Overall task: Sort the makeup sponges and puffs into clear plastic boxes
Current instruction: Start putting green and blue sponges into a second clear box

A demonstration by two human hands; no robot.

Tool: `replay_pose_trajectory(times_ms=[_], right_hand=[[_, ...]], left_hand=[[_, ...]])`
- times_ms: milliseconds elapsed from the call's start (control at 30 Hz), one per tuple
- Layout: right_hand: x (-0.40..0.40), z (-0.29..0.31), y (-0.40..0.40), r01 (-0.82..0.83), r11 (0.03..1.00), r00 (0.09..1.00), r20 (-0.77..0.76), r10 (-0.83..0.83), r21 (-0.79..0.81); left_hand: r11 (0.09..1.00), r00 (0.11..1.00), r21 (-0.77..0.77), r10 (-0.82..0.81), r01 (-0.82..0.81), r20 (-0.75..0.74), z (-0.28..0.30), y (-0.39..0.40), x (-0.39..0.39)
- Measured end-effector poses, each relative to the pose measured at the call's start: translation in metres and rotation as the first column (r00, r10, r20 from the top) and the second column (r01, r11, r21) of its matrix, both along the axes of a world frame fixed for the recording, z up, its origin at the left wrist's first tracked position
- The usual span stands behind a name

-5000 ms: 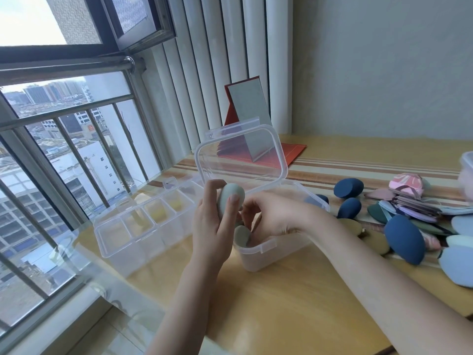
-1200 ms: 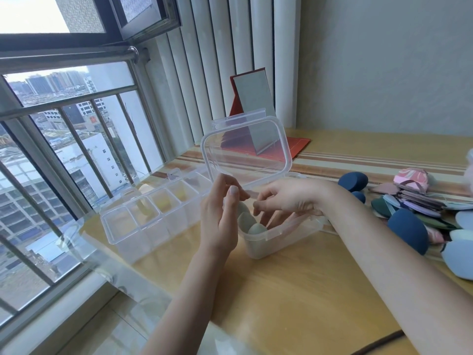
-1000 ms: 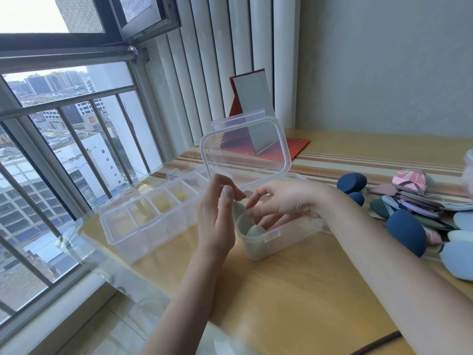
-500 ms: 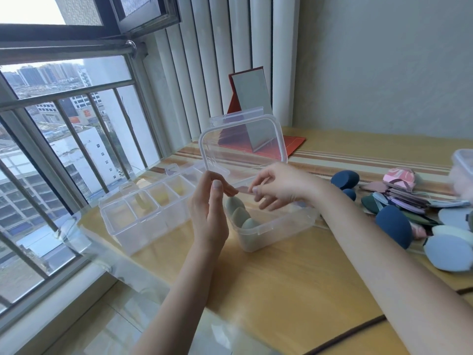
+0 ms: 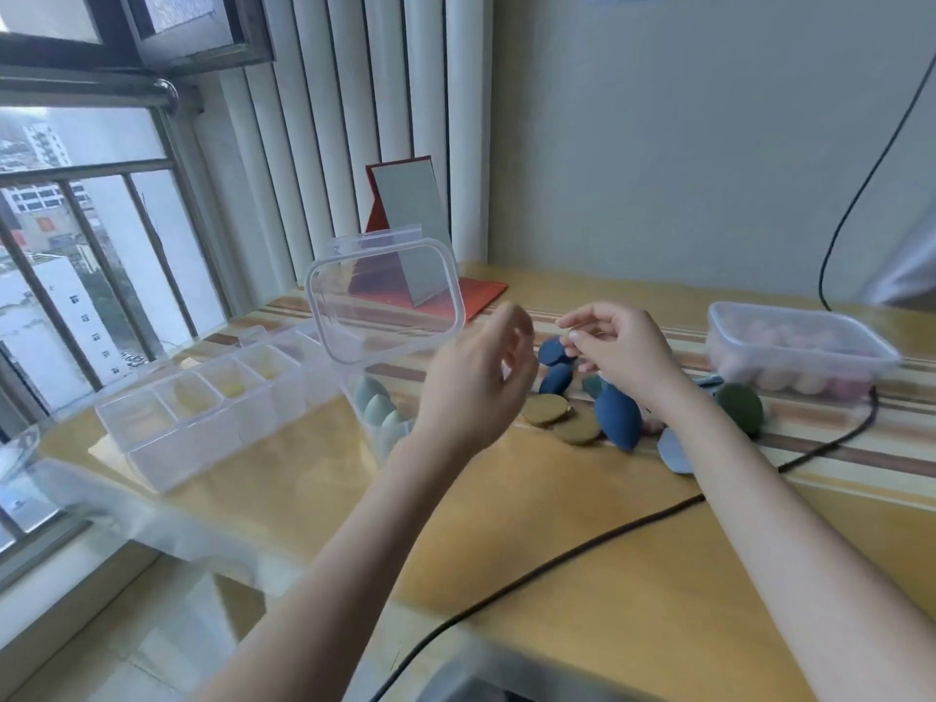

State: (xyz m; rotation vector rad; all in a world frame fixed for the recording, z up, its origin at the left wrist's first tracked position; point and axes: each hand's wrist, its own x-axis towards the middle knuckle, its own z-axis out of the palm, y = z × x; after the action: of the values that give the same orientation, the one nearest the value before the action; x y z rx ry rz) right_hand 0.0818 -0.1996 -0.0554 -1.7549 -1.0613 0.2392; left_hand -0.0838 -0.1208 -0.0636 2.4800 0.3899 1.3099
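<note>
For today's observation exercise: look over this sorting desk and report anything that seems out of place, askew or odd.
One thing stands out: a black cable trails across the wooden desk, right beside the loose sponges where both hands work; it might snag. Otherwise, the open box holds its green sponges neatly.

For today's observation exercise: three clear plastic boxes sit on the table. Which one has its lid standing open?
The middle box, holding pale green sponges: its lid stands upright. The divided box shows no raised lid; the pink-filled box looks covered.
</note>
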Motion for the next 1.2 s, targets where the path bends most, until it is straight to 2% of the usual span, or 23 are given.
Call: replay_pose_trajectory(times_ms=[100, 200, 267, 333, 400, 500, 567, 633, 700, 800, 867, 933, 1033, 1133, 1200], right_hand=[[0.026, -0.001, -0.023, 0.136, 0.989, 0.984, 0.119, -0.13, -0.049], [0.046, -0.003, -0.04, 0.251, 0.965, 0.958, 0.16, -0.236, -0.08], [0.055, -0.009, -0.047, 0.3, 0.945, 0.945, 0.177, -0.275, -0.128], [0.063, -0.019, -0.051, 0.32, 0.932, 0.938, 0.197, -0.286, -0.17], [0.069, -0.032, -0.053, 0.292, 0.94, 0.949, 0.174, -0.262, -0.179], [0.071, -0.045, -0.052, 0.264, 0.942, 0.953, 0.207, -0.221, -0.209], [0.07, -0.048, -0.05, 0.285, 0.945, 0.943, 0.226, -0.246, -0.161], [0.068, -0.049, -0.051, 0.322, 0.939, 0.915, 0.294, -0.276, -0.119], [0.066, -0.047, -0.056, 0.367, 0.917, 0.857, 0.441, -0.267, -0.158], [0.06, -0.045, -0.061, 0.463, 0.851, 0.742, 0.633, -0.219, -0.248], [0.056, -0.046, -0.06, 0.477, 0.841, 0.714, 0.67, -0.202, -0.254], [0.056, -0.05, -0.057, 0.466, 0.85, 0.714, 0.672, -0.197, -0.246], [0.06, -0.055, -0.056, 0.456, 0.864, 0.743, 0.625, -0.239, -0.212], [0.064, -0.057, -0.055, 0.392, 0.919, 0.865, 0.361, -0.35, -0.049], [0.063, -0.053, -0.054, 0.394, 0.914, 0.898, 0.17, -0.405, 0.097]], left_hand=[[0.982, 0.935, -0.058, -0.191, 0.182, -0.298, -0.014, -0.025, 0.037], [0.948, 0.87, -0.087, -0.317, 0.307, -0.377, -0.033, -0.042, 0.071], [0.934, 0.854, -0.018, -0.335, 0.358, -0.398, -0.044, -0.05, 0.09], [0.941, 0.86, 0.046, -0.286, 0.335, -0.424, -0.052, -0.05, 0.103], [0.951, 0.884, 0.043, -0.267, 0.306, -0.383, -0.057, -0.042, 0.11], [0.932, 0.936, -0.223, -0.321, 0.285, -0.146, -0.056, -0.028, 0.11], [0.881, 0.965, -0.418, -0.259, 0.22, -0.039, -0.056, -0.018, 0.111], [0.868, 0.978, -0.48, -0.19, 0.128, -0.082, -0.059, -0.011, 0.116], [0.883, 0.968, -0.466, -0.163, 0.057, -0.19, -0.06, -0.009, 0.122], [0.863, 0.911, -0.503, -0.234, 0.033, -0.341, -0.051, -0.014, 0.13], [0.866, 0.864, -0.499, -0.268, 0.024, -0.425, -0.048, -0.014, 0.136], [0.875, 0.845, -0.483, -0.271, 0.017, -0.46, -0.049, -0.013, 0.14], [0.863, 0.888, -0.505, -0.243, 0.014, -0.391, -0.052, -0.013, 0.136], [0.826, 0.928, -0.564, -0.227, 0.023, -0.295, -0.05, -0.013, 0.131], [0.855, 0.944, -0.518, -0.167, -0.004, -0.283, -0.049, -0.014, 0.128]])
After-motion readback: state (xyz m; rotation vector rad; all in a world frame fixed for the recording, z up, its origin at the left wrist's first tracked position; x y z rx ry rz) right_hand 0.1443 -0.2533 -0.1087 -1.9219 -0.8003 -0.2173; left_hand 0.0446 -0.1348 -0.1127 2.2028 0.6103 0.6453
